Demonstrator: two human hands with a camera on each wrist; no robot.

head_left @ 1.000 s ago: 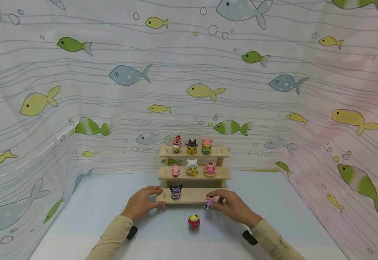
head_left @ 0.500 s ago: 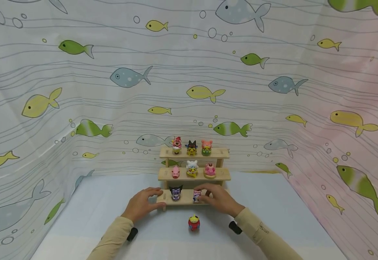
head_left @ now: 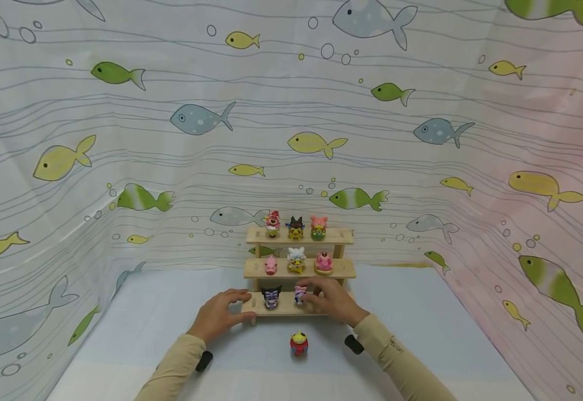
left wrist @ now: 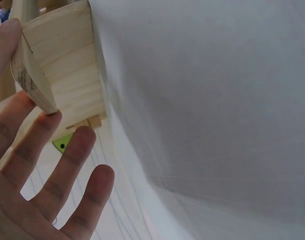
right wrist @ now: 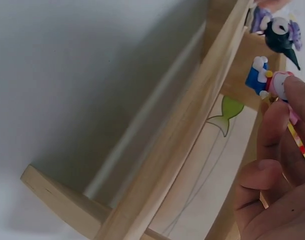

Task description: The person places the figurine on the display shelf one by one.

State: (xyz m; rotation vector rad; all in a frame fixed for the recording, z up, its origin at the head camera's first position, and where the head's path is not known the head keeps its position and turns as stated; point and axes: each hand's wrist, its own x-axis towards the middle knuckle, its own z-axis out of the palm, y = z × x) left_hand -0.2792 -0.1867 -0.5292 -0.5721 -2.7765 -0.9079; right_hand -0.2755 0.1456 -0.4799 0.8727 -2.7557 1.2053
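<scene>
A small pink, white and blue cartoon figurine (head_left: 299,296) is pinched between the thumb and fingers of my right hand (head_left: 334,302). It is over the bottom step of a three-tier wooden display stand (head_left: 283,307); the right wrist view shows the figurine (right wrist: 262,79) tilted by the camera angle. Whether its base touches the wood I cannot tell. Just left of it stands a black-and-purple figurine (head_left: 271,298). My left hand (head_left: 221,314) holds the left end of the bottom step, thumb at one edge and fingertips at the other; its other fingers (left wrist: 95,197) spread free.
Three figurines line the top shelf (head_left: 339,236); the middle shelf (head_left: 251,267) bears a pink pig (head_left: 270,265), a white-hooded figurine (head_left: 296,260) and a pink one (head_left: 324,263). A red figurine with a yellow top (head_left: 299,343) stands on the table before the stand.
My right hand has carried the pink, white and blue figurine left and back, from the front right of the bottom step to beside the black-and-purple one. My left hand has stayed in place.
</scene>
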